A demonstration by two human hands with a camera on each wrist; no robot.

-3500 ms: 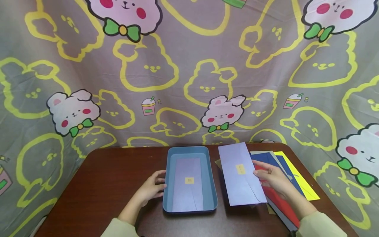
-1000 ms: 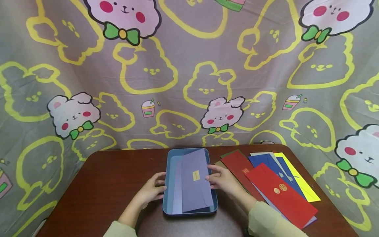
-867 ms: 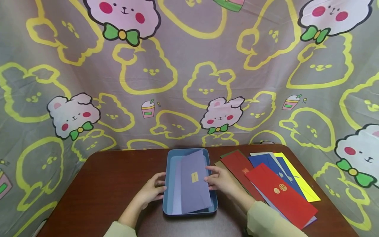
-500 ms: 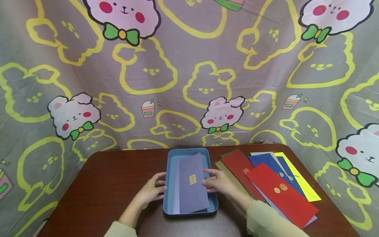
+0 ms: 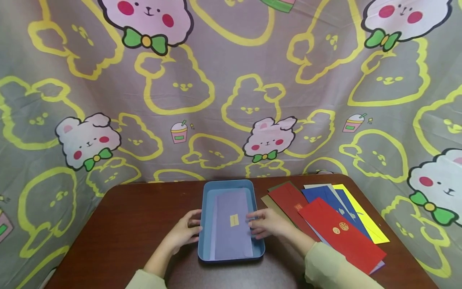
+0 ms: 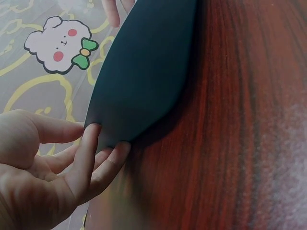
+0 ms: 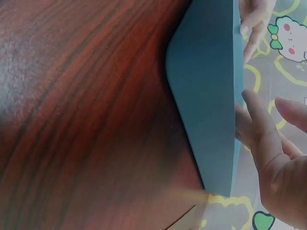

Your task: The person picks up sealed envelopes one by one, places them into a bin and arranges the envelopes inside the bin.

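A lavender envelope [image 5: 238,237] with a pale yellow label lies in the blue tray [image 5: 259,251], over another lavender envelope [image 5: 212,247] whose left strip shows. My left hand [image 5: 185,228] rests its fingertips against the outside of the tray's left wall; the left wrist view shows the fingers [image 6: 91,143] touching the wall and the rim. At the tray's right side, my right hand [image 5: 268,224] reaches over the rim with its fingertips by the envelope's right edge. In the right wrist view, the thumb and fingers [image 7: 261,127] are spread, with nothing pinched between them.
Right of the tray, a loose pile holds a bright red envelope [image 5: 343,233], a darker red one [image 5: 288,196], blue ones [image 5: 317,194] and a yellow one [image 5: 377,233]. They lie on the dark wooden table [image 5: 144,208]. A patterned cloth [image 5: 231,120] hangs behind.
My right hand brought the upper lavender envelope from the right pile into the tray, lowered it leftward onto the other one and let it go. The left hand has stayed at the tray.
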